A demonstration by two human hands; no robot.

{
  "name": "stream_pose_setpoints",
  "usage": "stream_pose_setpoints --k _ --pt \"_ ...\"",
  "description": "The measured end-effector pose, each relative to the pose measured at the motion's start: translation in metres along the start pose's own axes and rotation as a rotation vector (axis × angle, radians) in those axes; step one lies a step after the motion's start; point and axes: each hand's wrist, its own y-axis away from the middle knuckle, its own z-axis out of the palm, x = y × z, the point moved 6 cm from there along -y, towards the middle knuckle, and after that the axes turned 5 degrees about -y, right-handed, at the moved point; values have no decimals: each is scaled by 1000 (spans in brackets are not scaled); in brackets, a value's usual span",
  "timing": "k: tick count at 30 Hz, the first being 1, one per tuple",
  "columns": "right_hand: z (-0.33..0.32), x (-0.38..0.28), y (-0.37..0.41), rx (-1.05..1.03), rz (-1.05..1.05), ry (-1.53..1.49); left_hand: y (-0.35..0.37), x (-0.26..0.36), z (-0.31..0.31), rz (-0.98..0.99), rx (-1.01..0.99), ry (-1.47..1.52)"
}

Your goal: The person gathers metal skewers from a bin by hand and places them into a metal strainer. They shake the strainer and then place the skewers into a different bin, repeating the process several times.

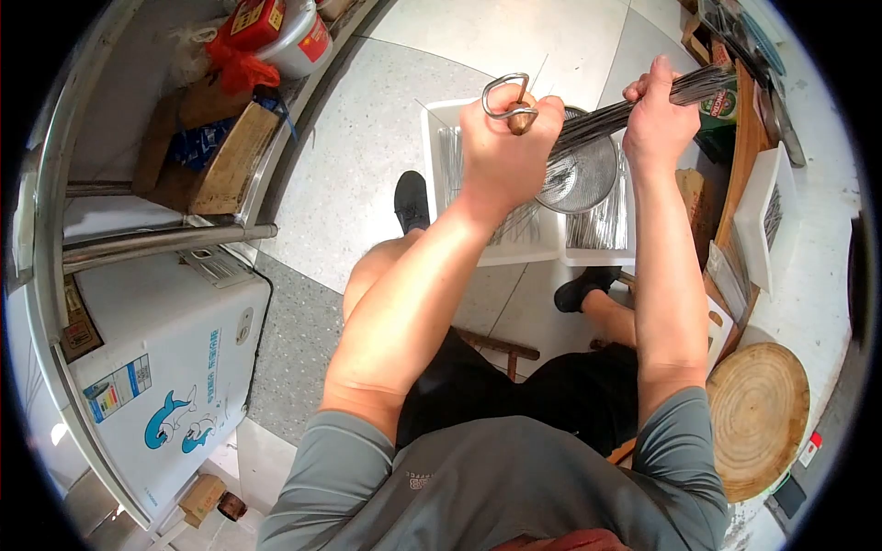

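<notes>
My left hand [507, 151] is closed round the wooden handle [522, 118] of a mesh strainer, and a bent metal loop sticks up from the handle's end. Below and beside that fist is the round mesh bowl [588, 179]. My right hand [660, 124] grips a bundle of thin metal skewers [597, 127], which slants across to my left fist; whether the left fingers also touch it is hidden. Under both hands, two white plastic trays [522, 253] on the floor hold more skewers [597, 228].
On my left are a metal shelf [175, 241] with a cardboard box [225, 156] and a white bucket [299, 46], and a white freezer [175, 367]. To my right, a round wooden chopping board [761, 418] and a white bin [764, 220] sit on a counter.
</notes>
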Motion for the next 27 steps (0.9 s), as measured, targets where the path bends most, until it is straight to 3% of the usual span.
stream_pose_setpoints --k 13,15,17,19,21,23,25,27 --pt "-11 45 19 -62 74 168 1 -7 3 -8 -27 90" --pt "-10 47 26 -105 91 195 0 5 -1 273 2 -143" --pt "-7 45 33 -120 118 195 1 3 0 276 -1 -166" --pt "-10 53 37 -166 169 210 4 -7 2 -1 -40 19" --pt "-11 52 40 -235 158 289 3 -4 1 152 -8 -73" --pt "-15 61 41 -293 177 261 4 -8 0 137 -9 -78" --pt "-17 68 38 -310 139 222 7 -12 1 -41 -37 5" --pt "-21 70 33 -288 117 262 8 -13 4 -29 -56 2"
